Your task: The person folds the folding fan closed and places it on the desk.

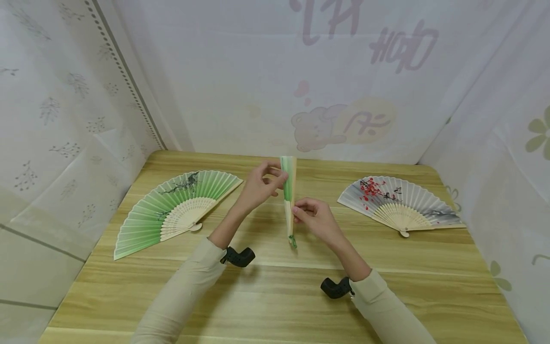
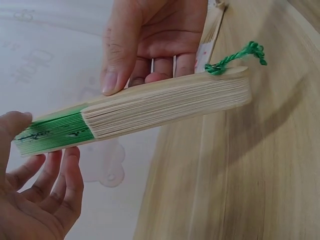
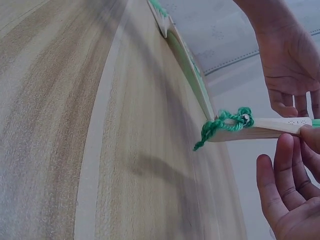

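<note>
A folded green-and-cream hand fan [image 1: 288,210] is held upright above the table, pivot end down. My left hand [image 1: 259,185] grips its green upper part between thumb and fingers. Lower down, on the ribs, my right hand [image 1: 317,219] pinches the fan from the other side. In the left wrist view the pleats and wooden ribs [image 2: 170,107] lie stacked together, with a dark print on the green part. A green braided cord [image 3: 227,124] dangles from the pivot in the right wrist view.
On the left of the wooden table [image 1: 275,301] an open green fan [image 1: 148,224] lies spread, with a bird-and-branch print. At the right lies an open grey-white fan [image 1: 397,203] with red blossoms. Printed cloth [image 1: 240,95] hangs behind and at both sides.
</note>
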`<action>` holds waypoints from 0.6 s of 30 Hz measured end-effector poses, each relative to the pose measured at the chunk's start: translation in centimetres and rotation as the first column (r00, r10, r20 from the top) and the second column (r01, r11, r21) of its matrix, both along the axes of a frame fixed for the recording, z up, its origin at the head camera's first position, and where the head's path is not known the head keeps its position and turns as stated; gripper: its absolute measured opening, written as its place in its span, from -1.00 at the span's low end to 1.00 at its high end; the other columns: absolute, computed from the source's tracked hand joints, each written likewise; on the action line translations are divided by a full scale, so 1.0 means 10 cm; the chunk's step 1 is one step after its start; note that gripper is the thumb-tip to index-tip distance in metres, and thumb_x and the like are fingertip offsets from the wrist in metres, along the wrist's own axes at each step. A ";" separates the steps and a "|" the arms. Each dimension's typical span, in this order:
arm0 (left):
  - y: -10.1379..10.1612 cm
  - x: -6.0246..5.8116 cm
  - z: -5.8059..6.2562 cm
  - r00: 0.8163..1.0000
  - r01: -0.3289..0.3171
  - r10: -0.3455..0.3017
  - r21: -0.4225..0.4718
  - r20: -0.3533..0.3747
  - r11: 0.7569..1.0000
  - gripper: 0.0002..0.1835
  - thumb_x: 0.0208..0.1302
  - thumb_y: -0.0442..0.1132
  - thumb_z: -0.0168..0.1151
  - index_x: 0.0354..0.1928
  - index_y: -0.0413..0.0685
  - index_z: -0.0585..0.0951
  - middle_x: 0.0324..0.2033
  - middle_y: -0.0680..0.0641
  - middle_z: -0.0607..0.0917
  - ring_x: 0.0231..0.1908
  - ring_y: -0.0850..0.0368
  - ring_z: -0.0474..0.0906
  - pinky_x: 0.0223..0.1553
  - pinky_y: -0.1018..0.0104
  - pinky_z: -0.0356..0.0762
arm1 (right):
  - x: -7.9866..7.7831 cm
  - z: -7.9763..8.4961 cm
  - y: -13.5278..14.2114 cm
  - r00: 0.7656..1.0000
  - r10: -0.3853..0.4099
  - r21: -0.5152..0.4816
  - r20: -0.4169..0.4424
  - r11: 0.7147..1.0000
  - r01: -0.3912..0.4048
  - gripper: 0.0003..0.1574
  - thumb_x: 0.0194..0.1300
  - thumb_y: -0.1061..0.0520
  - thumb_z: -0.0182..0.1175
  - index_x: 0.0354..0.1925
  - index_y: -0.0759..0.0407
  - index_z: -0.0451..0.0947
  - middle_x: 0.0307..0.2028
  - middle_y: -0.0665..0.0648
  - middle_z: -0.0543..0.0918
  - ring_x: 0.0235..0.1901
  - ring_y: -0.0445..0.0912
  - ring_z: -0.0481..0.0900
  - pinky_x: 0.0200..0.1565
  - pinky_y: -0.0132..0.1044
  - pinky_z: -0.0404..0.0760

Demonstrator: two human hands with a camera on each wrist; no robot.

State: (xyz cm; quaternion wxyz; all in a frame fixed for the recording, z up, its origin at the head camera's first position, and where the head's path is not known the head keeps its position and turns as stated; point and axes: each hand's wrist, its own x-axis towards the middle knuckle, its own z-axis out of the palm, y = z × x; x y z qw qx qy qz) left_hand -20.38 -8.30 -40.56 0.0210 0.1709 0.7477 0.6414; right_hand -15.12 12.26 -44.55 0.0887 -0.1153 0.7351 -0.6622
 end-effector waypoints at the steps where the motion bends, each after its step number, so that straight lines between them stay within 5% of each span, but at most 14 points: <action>1: 0.00 0.00 0.00 1.000 -0.001 0.001 -0.004 0.002 1.000 -0.59 0.46 -0.21 0.28 0.22 -0.24 0.48 -0.08 -0.24 0.63 -0.34 -0.10 0.70 -0.38 0.12 0.71 | 0.00 0.00 0.00 1.000 -0.001 -0.001 0.002 1.000 0.001 -0.81 0.46 0.33 0.22 -0.07 0.50 0.60 -0.28 0.28 0.68 -0.26 0.24 0.67 -0.09 0.08 0.68; 13: 0.03 0.01 0.00 0.999 -0.038 0.038 0.003 0.021 0.999 -0.63 0.41 -0.24 0.33 0.14 -0.26 0.51 -0.12 -0.24 0.61 -0.34 -0.17 0.70 -0.40 0.16 0.71 | -0.01 -0.07 0.04 0.999 -0.010 -0.005 -0.031 1.000 0.010 -0.81 0.45 0.36 0.21 -0.06 0.53 0.59 -0.26 0.38 0.65 -0.31 0.07 0.67 -0.17 -0.14 0.72; 18: 0.04 0.02 0.00 0.997 -0.069 0.068 0.017 0.038 0.997 -0.63 0.41 -0.23 0.33 0.12 -0.25 0.50 -0.11 -0.26 0.61 -0.31 -0.23 0.70 -0.42 0.18 0.71 | 0.01 -0.10 0.03 0.992 -0.010 0.065 -0.125 0.998 0.018 -0.81 0.41 0.37 0.26 -0.07 0.52 0.60 -0.26 0.39 0.66 -0.28 0.29 0.65 -0.24 -0.28 0.69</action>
